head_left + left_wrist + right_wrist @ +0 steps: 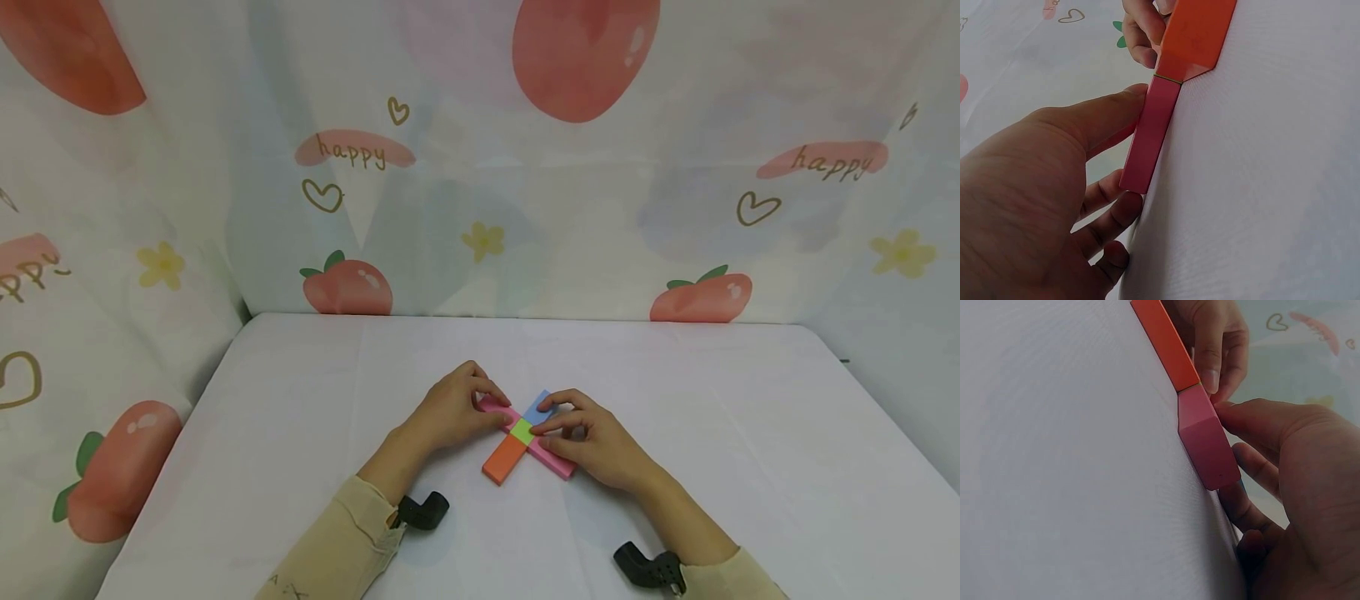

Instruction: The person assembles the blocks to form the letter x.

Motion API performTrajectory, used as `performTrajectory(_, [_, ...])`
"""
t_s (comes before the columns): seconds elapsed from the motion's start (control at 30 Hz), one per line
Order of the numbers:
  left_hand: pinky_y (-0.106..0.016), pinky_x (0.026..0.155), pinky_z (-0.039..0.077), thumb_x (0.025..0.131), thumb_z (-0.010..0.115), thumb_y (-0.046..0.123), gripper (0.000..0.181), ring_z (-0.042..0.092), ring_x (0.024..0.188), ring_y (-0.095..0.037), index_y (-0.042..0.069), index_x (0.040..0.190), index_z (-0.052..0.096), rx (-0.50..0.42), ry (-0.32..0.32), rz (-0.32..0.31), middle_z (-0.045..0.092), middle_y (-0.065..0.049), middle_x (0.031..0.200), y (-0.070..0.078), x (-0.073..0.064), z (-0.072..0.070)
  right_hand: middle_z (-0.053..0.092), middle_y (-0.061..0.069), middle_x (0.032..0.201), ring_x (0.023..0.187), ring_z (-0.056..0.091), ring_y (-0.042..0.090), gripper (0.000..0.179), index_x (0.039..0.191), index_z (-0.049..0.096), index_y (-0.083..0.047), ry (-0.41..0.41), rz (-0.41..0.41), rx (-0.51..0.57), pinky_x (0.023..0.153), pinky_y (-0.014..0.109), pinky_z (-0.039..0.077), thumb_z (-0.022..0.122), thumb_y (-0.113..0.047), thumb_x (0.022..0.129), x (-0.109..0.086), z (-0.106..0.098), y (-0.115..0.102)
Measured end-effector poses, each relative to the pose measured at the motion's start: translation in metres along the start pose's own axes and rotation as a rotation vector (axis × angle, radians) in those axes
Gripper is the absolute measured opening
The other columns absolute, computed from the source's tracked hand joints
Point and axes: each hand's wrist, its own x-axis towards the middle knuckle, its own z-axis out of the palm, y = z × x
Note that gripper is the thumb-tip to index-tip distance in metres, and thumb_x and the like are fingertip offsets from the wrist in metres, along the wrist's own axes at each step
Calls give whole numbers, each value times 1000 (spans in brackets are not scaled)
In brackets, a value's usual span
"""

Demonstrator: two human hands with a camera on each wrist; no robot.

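Observation:
Flat coloured blocks form a cross on the white table. A lime green block (pixel 522 431) sits at its centre. An orange block (pixel 504 460) points toward the near left and a blue block (pixel 536 410) toward the far right. My left hand (pixel 453 408) pinches the far-left pink block (pixel 493 406) between thumb and fingers. Thumb and bent fingers of my right hand (pixel 603 442) touch around the near-right pink block (pixel 555 461), the lime block's edge and the blue block. Whether they grip one of these blocks is partly hidden.
White cloth covers the tabletop (pixel 337 367). Behind it and at the sides hangs a printed curtain (pixel 480 183) with fruit, hearts and flowers. A black wrist device (pixel 423 510) is worn on the left wrist, another device (pixel 648 568) on the right.

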Motion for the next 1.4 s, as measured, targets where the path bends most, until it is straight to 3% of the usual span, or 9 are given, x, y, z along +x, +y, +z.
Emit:
performTrajectory(1.0, [-27,74,47,86,84,42,21,56,84,-8,32,104,81,-4,-1,32,53,8,102,-1,1,3,63,0,130,119,57,25,15,104,83,-27,18,-62,-21,84,27,47,78,-19,93,-4,0,1])
performTrajectory(1.4, [-27,74,47,88,83,40,22,55,83,-9,31,107,81,-3,10,30,55,5,105,1,-1,0,64,2,128,92,61,17,15,106,83,-22,48,-120,-38,76,26,49,79,-19,93,-3,2,0])
